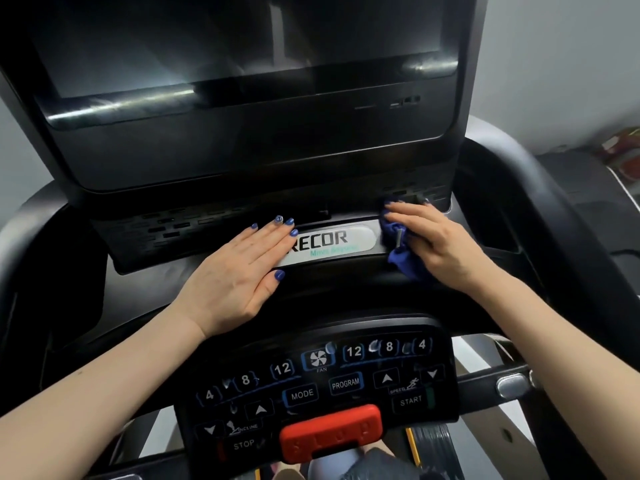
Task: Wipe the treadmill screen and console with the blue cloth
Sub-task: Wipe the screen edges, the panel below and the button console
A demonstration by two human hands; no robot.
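Observation:
The dark treadmill screen [242, 46] fills the top of the view, above the black console [156, 285]. A silver logo plate [332, 244] runs across the console's middle ledge. My left hand [239, 271] lies flat on the console, fingers straight, its fingertips over the left end of the logo plate. My right hand [433, 244] presses the crumpled blue cloth [401, 254] against the console at the plate's right end, fingers spread over the cloth. Most of the cloth is hidden under that hand.
Below my hands sits the button panel [322, 382] with speed and incline keys and a red stop key [330, 431]. Black handrails [554, 237] curve along both sides. A metal knob [512, 384] sticks out at the right. The wall behind is pale.

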